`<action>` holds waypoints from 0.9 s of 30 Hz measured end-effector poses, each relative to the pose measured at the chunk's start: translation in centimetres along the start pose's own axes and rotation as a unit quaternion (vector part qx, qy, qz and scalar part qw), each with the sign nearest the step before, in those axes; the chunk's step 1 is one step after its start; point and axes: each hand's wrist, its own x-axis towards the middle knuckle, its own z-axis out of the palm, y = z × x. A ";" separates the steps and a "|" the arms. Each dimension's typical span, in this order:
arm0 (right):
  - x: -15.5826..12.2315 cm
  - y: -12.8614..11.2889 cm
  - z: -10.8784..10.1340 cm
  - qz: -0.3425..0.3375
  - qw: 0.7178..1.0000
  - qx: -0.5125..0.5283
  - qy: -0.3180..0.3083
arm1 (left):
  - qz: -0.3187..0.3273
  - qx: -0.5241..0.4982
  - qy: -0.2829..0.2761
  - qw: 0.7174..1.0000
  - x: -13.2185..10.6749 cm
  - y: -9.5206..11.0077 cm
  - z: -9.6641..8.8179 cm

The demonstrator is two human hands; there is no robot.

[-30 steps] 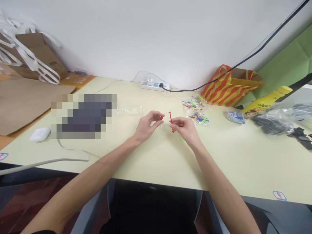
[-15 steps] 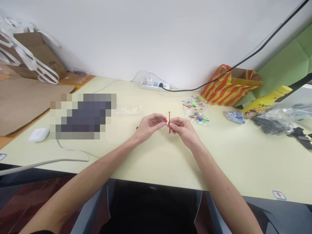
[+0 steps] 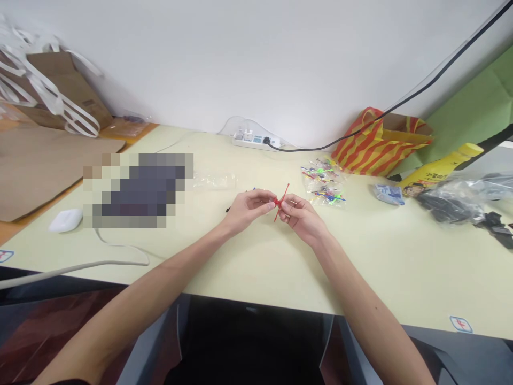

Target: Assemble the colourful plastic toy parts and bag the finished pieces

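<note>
Over the middle of the pale yellow table, my two hands meet fingertip to fingertip. My right hand pinches a thin red plastic stick, which now tilts up to the right. My left hand pinches a small red piece pressed against the stick's middle. Both hands hover just above the tabletop.
Clear bags of small coloured plastic parts lie right of my hands. Behind them stand a red-and-yellow striped bag, a yellow bottle and black items in plastic. A power strip lies by the wall. A white case and a grey cable lie left.
My hands came together from a small gap. The red piece in my left hand now touches the stick, and the stick has tipped from upright to slanted.
</note>
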 end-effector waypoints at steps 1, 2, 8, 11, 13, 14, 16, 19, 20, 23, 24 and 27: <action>0.0 0.0 0.0 -0.002 1.000 0.009 -0.001 | -0.003 -0.004 0.001 1.000 0.0 0.0 0.0; 0.0 -0.1 0.0 -0.003 1.000 0.013 -0.005 | -0.007 -0.009 0.001 1.000 0.0 0.0 0.0; -0.1 0.0 -0.2 0.008 1.000 0.000 -0.026 | -0.022 -0.015 -0.010 1.000 -0.1 0.2 0.0; 0.0 0.2 -0.2 0.009 1.000 0.005 -0.030 | -0.027 -0.011 -0.012 0.999 -0.2 0.2 -0.2; 0.0 0.4 -0.2 0.010 0.999 0.010 -0.032 | -0.028 -0.010 -0.013 0.999 -0.2 0.2 -0.2; 0.1 0.5 -0.2 0.008 0.999 0.011 -0.032 | -0.027 -0.010 -0.013 0.999 -0.2 0.1 -0.2; 0.1 0.6 -0.1 0.003 0.999 0.010 -0.030 | -0.026 -0.011 -0.014 1.000 -0.2 0.1 -0.2; 0.1 0.7 -0.1 -0.001 1.000 0.013 -0.028 | -0.025 -0.014 -0.012 1.000 -0.2 0.1 -0.2; 0.1 0.7 -0.1 0.000 0.999 0.016 -0.028 | -0.024 -0.014 -0.010 1.000 -0.2 0.1 -0.1; 0.1 0.8 0.0 0.008 0.999 0.032 -0.029 | -0.024 -0.014 -0.003 1.000 -0.2 0.1 0.0; 0.1 0.8 0.0 0.013 0.999 0.037 -0.028 | -0.023 -0.014 0.000 1.000 -0.2 0.0 0.0; 0.1 0.9 0.1 0.027 0.998 0.052 -0.023 | -0.013 -0.013 -0.001 1.000 -0.2 -0.2 0.1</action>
